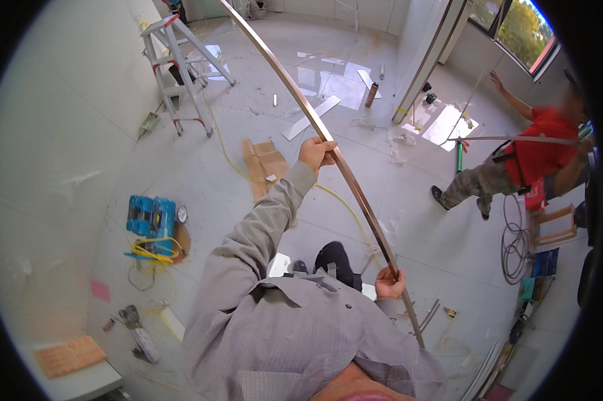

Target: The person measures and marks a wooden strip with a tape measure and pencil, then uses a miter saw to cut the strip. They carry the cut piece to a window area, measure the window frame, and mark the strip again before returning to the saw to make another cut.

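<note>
A long metal strip (290, 87) with a shiny face runs diagonally from the top of the view down to the lower right. My left hand (317, 152) is closed around it near the middle of the picture. Lower down, my right hand (390, 284) also grips the strip, beside my body. Below the strip, a brown cardboard sheet (258, 160) lies on the floor with a yellow hose (336, 198) running by it.
A stepladder (174, 60) stands at upper left, a blue compressor (157, 230) at left. A co-worker in red (542, 150) is at right with another long strip. White boards (311, 117), a coiled hose (515, 247) and scattered tools lie on the floor; walls flank the space.
</note>
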Motion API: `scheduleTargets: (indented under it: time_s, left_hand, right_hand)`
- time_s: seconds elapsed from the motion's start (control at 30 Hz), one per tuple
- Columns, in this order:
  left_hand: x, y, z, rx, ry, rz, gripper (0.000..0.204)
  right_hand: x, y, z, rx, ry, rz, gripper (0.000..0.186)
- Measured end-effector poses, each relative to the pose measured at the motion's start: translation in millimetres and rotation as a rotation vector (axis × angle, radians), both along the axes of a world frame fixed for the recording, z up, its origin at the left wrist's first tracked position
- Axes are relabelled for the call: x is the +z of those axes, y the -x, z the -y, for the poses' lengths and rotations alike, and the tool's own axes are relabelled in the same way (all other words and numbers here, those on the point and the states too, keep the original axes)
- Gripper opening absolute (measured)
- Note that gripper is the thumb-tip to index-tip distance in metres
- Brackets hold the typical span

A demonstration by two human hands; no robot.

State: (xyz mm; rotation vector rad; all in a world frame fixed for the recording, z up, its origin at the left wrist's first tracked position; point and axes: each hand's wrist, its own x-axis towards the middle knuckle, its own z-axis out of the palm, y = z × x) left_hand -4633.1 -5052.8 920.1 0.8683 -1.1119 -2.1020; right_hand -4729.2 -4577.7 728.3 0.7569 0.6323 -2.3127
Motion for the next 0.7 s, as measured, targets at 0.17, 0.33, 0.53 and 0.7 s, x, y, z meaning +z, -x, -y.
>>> scheduleTargets:
  time_s: [0.17,0.33,0.53,0.7]
  left_hand:
    - [-23.8,41.5,174.4,0.066,-0.031,0.006,0.008]
    - [-35.5,57.6,380.2,0.199,-0.03,0.008,0.01]
    - [-11.0,73.0,574.9,0.286,-0.014,0.087,0.007]
    - [-14.7,75.9,740.1,0.359,-0.034,0.057,0.006]
  right_hand:
    - [-58.4,48.5,72.0,-0.011,-0.089,0.021,0.035]
    - [-33.3,116.4,287.4,-0.012,-0.06,-0.006,0.029]
    - [38.8,166.2,496.9,0.09,0.158,-0.065,0.019]
    - [94.8,194.1,664.3,0.18,0.176,-0.177,0.01]
